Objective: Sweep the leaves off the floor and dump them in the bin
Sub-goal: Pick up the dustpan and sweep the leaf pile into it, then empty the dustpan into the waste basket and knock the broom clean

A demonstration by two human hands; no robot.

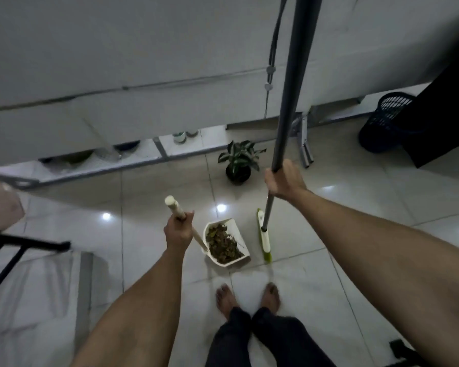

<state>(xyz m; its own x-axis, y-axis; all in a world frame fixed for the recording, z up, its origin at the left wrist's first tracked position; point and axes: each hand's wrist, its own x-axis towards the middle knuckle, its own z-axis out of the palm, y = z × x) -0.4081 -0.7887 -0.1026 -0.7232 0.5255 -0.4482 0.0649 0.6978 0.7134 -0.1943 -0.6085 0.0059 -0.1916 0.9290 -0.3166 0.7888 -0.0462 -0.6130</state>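
Leaves [224, 245] lie in the dustpan [236, 229], broom [264, 238] just right, bin [386, 120] far right.
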